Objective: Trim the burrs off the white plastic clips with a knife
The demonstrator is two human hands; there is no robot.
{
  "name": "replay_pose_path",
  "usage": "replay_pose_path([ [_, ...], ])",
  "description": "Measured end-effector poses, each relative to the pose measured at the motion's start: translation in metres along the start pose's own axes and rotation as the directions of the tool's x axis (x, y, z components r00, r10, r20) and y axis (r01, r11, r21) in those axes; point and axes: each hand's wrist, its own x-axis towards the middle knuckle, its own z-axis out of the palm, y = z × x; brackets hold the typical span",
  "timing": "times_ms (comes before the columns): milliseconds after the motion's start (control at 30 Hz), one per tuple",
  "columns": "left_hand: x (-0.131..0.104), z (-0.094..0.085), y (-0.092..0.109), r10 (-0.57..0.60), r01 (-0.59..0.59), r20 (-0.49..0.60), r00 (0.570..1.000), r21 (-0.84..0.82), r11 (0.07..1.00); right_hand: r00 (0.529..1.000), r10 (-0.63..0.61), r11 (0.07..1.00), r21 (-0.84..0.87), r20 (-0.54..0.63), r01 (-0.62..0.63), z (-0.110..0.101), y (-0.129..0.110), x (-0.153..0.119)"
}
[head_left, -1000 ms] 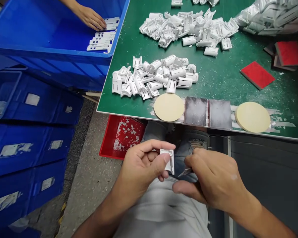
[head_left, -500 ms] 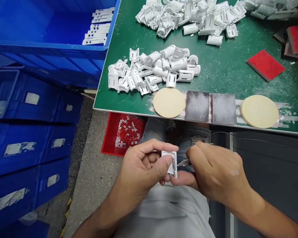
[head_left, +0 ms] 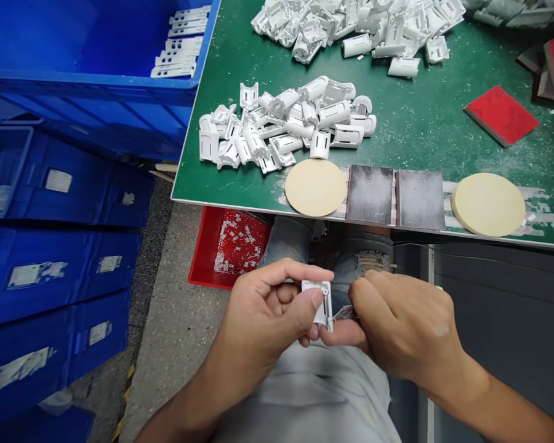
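Note:
A small white plastic part point(head_left: 323, 312) is pinched between the thumb and fingers of my left hand point(head_left: 270, 311), above my lap. My right hand point(head_left: 399, 320) is closed around a thin metal blade point(head_left: 345, 312), whose tip meets the part's lower right edge. The blade's handle is hidden in the fist. My right thumb reaches under the part's lower edge. Beyond the hands, a pile of similar white parts point(head_left: 289, 126) lies on the green table point(head_left: 425, 117).
Two round cream discs point(head_left: 315, 187) and two dark square blocks point(head_left: 370, 194) line the table's front edge. A larger white pile point(head_left: 383, 27) and a red square point(head_left: 501, 115) lie farther back. Blue bins point(head_left: 87, 83) stand left; a red bin point(head_left: 207, 246) sits below.
The blade tip has shifted lower along the part's right edge. Both hands keep their grips, and the table appears slightly shifted in view.

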Motion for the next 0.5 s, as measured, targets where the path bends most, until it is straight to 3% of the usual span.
replay_pose_path([
  [367, 0.0009, 0.0017, -0.0018, -0.006, 0.006, 0.016, 1.0, -0.027, 1.0, 0.999, 0.005, 0.999, 0.033, -0.051, -0.003, 0.0056, -0.0027, -0.0062],
  [433, 0.0005, 0.0025, -0.0015, -0.004, 0.004, 0.012, 1.0, -0.012, 1.0, 0.998, 0.018, 0.99, 0.143, -0.062, -0.009, 0.0079, -0.0039, -0.0085],
  [500, -0.0006, 0.0033, -0.0009, 0.023, -0.022, -0.014, 1.0, 0.041, 0.999, 0.995, 0.092, 0.912, 0.404, -0.025, -0.074, 0.0094, -0.0063, -0.0099],
])
